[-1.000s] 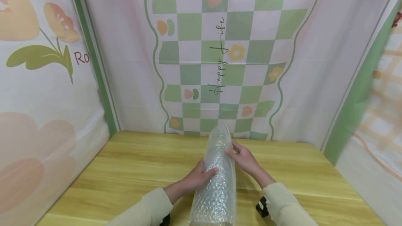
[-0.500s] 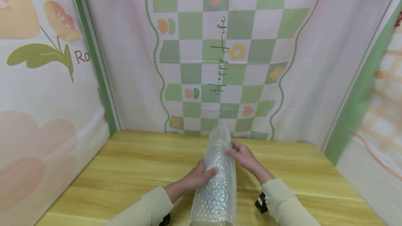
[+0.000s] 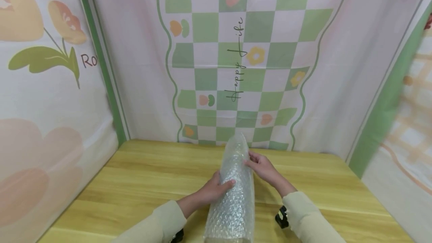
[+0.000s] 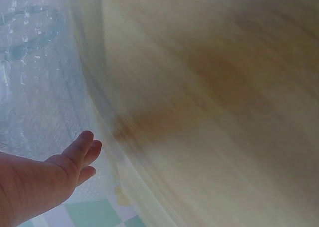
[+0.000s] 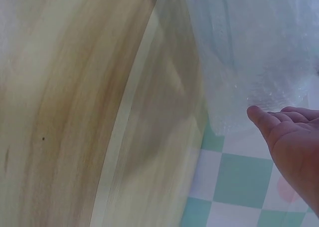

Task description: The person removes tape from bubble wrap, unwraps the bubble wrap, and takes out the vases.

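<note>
A long piece of clear bubble wrap point(image 3: 231, 205), tube-like in shape, slants up from the lower middle of the head view. My left hand point(image 3: 210, 190) holds its left side, the thumb lying across the front and the other fingers mostly hidden behind. Higher up, my right hand point(image 3: 264, 168) pinches the right edge near the far end, thumb in front. The left wrist view shows the bubble wrap point(image 4: 35, 97) beside the left hand point(image 4: 50, 179), with a bluish curved line on it. In the right wrist view the right hand point(image 5: 294, 142) touches the wrap's end point(image 5: 259, 47).
Beneath the hands lies a wood-grain table point(image 3: 152, 168). A checkered green and white cloth point(image 3: 229, 66) hangs behind it, with printed cloths point(image 3: 50, 104) at the sides. A black wrist mount point(image 3: 281, 216) sits under the right sleeve point(image 3: 307, 213).
The right thumb has slid slightly toward the right edge of the bubble wrap. The left hand and the wrap look almost unmoved, and the head view has shifted a little.
</note>
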